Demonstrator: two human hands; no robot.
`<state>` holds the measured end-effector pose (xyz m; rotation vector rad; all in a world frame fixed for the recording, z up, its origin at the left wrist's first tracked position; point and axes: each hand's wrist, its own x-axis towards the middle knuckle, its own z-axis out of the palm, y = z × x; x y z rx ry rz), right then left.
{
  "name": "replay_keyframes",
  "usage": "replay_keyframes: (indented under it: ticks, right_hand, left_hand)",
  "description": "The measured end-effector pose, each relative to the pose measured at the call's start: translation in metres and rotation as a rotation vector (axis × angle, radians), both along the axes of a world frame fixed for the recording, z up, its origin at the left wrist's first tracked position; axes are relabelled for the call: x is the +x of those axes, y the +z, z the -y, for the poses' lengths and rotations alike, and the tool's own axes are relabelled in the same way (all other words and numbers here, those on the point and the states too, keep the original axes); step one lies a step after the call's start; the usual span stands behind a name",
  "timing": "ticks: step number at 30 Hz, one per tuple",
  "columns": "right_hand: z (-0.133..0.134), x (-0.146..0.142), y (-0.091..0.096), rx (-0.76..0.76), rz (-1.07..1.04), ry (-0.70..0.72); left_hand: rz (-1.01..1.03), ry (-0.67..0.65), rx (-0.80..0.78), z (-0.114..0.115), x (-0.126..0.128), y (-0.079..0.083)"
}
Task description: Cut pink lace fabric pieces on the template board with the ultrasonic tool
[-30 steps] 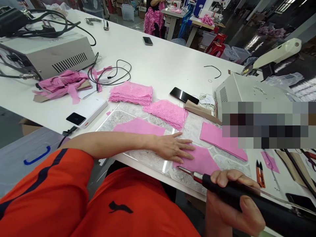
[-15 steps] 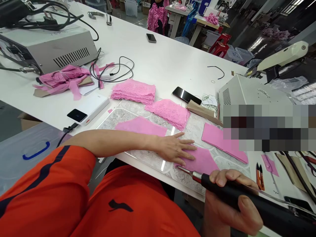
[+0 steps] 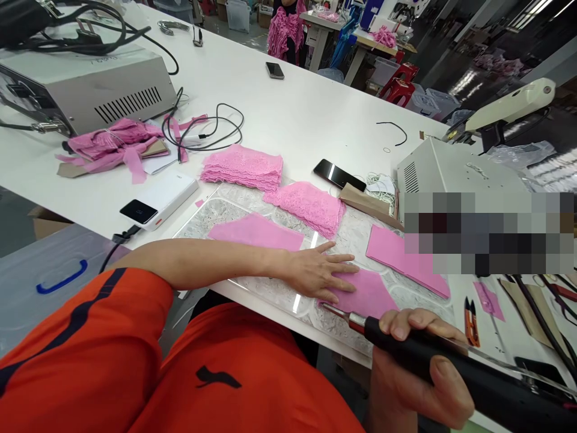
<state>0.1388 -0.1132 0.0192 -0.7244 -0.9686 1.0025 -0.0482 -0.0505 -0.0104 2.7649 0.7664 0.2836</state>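
Note:
My left hand point(image 3: 318, 273) lies flat with its fingers spread on a pink fabric piece point(image 3: 369, 293). In my right hand point(image 3: 424, 355) is a thick black-handled tool point(image 3: 406, 346) with a thin metal tip. The tip rests at or just over the near left edge of that fabric, close to my left thumb; whether it touches cannot be told. Another flat pink piece point(image 3: 256, 231) lies left of it, partly behind my forearm. Beyond them are two stacks of pink lace, one layered point(image 3: 243, 165) and one fanned point(image 3: 309, 207). Folded pink fabric point(image 3: 401, 255) lies to the right.
A clear patterned mat point(image 3: 211, 207) lies under the fabric on the white table point(image 3: 288, 114). Grey machine boxes stand left point(image 3: 103, 90) and right point(image 3: 433, 168). A black phone point(image 3: 339, 174), a white power bank point(image 3: 164, 198), cables point(image 3: 207, 129) and orange snips point(image 3: 471, 322) lie around.

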Motion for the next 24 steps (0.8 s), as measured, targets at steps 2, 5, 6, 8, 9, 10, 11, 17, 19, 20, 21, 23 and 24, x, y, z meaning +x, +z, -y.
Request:
replay_keyframes:
  ticks: [2, 5, 6, 8, 9, 10, 11, 17, 19, 20, 21, 23, 24]
  right_hand:
    - [0.0004, -0.0003, 0.0011, -0.004, 0.001, -0.004]
    - [0.0007, -0.0008, 0.0014, 0.001, -0.008, -0.006]
    - [0.0006, -0.0009, 0.0011, 0.005, -0.010, -0.004]
    - [0.0003, -0.0011, 0.0000, 0.014, -0.012, 0.003]
    - [0.0002, -0.0011, -0.0006, 0.017, -0.010, 0.007]
    - [0.0000, -0.0012, -0.0011, 0.017, -0.007, 0.011]
    - [0.0000, -0.0013, -0.0014, 0.020, -0.006, 0.012]
    - [0.0004, -0.0032, -0.0012, 0.029, 0.013, 0.001]
    - [0.0004, -0.0036, -0.0014, 0.018, 0.020, -0.015]
    - [0.0003, -0.0036, -0.0017, 0.015, 0.021, -0.021]
    - [0.0001, -0.0034, -0.0020, 0.015, 0.024, -0.023]
    - [-0.0004, -0.0027, -0.0027, 0.034, 0.031, -0.014]
    - [-0.0005, -0.0023, -0.0029, 0.046, 0.037, -0.007]
  left_hand:
    - [0.006, -0.002, 0.013, 0.0003, 0.0001, -0.0008]
    - [-0.006, 0.016, -0.011, 0.0006, 0.0003, -0.0008]
    - [-0.015, 0.019, -0.023, 0.0006, 0.0003, -0.0008]
    - [-0.028, 0.018, -0.035, 0.0007, 0.0004, -0.0007]
    - [-0.030, 0.016, -0.035, 0.0007, 0.0004, -0.0008]
    - [-0.031, 0.015, -0.031, 0.0008, 0.0003, -0.0009]
    - [-0.032, 0.013, -0.024, 0.0008, 0.0002, -0.0012]
    - [-0.010, 0.003, 0.029, 0.0016, 0.0004, -0.0025]
    - [-0.021, 0.007, 0.032, 0.0020, 0.0006, -0.0021]
    - [-0.028, 0.011, 0.033, 0.0022, 0.0007, -0.0017]
    - [-0.033, 0.014, 0.035, 0.0023, 0.0007, -0.0013]
    - [-0.035, 0.013, 0.040, 0.0022, 0.0005, -0.0007]
    - [-0.030, 0.011, 0.045, 0.0021, 0.0003, -0.0007]
